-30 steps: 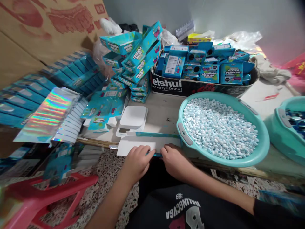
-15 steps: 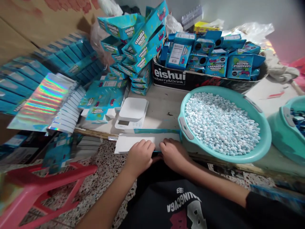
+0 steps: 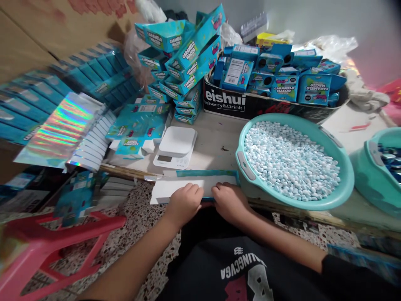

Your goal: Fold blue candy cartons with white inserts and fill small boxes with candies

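A long cardboard box tray (image 3: 169, 188), white inside and blue outside, lies at the table's near edge, its left end flap standing out flat. My left hand (image 3: 185, 202) grips its near wall around the middle, fingers curled over the edge. Just to the right, my right hand (image 3: 229, 200) is closed on the same wall. Both thumbs are mostly hidden below the edge. Directly behind the tray sits a white kitchen scale (image 3: 177, 144) with nothing on its plate. Beside my right hand stands a turquoise tub (image 3: 313, 205) of pale blue and white candies (image 3: 291, 161).
Stacked blue trays (image 3: 184, 79) rise behind the scale, with flat blue cartons (image 3: 138, 125) to their left. A black box (image 3: 225, 100) full of small blue boxes stands at the back. Another turquoise tub (image 3: 369, 175) is far right; a red plastic chair (image 3: 62, 242) is lower left.
The view has shifted slightly. Along the tray's near wall, my hands have drawn a little apart, and more of the white inside and its near fold shows.
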Available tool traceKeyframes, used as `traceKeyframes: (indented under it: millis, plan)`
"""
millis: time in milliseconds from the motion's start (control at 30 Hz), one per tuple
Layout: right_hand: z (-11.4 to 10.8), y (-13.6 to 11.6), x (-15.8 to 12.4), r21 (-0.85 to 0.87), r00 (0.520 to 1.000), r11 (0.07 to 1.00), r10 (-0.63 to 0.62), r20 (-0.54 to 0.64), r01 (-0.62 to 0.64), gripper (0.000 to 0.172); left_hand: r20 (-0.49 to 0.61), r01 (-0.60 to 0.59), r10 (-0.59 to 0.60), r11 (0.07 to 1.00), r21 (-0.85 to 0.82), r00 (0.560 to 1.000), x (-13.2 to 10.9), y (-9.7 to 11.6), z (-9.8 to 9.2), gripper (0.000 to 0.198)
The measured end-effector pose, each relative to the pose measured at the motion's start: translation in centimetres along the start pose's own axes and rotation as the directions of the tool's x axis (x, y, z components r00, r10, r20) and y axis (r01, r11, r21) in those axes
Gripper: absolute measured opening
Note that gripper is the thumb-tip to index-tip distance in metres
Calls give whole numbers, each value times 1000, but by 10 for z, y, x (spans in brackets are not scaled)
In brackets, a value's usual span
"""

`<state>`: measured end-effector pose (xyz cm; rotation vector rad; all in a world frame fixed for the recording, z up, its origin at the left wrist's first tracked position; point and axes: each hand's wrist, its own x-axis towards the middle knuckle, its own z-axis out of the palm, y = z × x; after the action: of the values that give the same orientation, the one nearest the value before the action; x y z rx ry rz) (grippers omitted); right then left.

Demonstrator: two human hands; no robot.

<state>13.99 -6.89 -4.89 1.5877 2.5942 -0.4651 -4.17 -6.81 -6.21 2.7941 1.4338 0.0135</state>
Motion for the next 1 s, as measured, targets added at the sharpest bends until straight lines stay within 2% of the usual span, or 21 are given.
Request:
traceKeyframes:
  millis: [133,267,400,500,633,733,833,900,1000]
  plan:
    - [-2,1,1,12,999,1000,15,44,-15,13,30,-38,38,999,10,999,2,-3,-3,24]
    - [-7,0,0,24,996,999,36,77,-38,9,93,27,-24,999,-26,995,2,1,-13,27]
    - [-13,-3,-1,28,995,998,60,85,-63,10,152,88,-84,996,-16,985,0,6,-19,2]
    - [-15,-3,0,41,993,997,66,94,-70,10,209,127,-125,992,5,970,1,6,-19,21]
    - [-14,-2,2,70,993,995,63,99,-70,10,286,98,-93,995,-5,954,3,4,-22,25]
    - [-12,0,3,84,994,994,69,89,-76,10,266,95,-95,995,11,959,0,2,-27,24]
    - [-8,3,5,90,995,993,67,67,-73,14,235,161,-168,986,48,957,-2,-2,-26,18]
    - [-5,6,8,94,997,994,54,48,-58,16,254,189,-194,981,44,947,-1,-7,-21,15]
    - [-2,11,11,118,1000,993,0,11,-1,22,278,168,-168,985,22,946,-1,-12,-22,11]
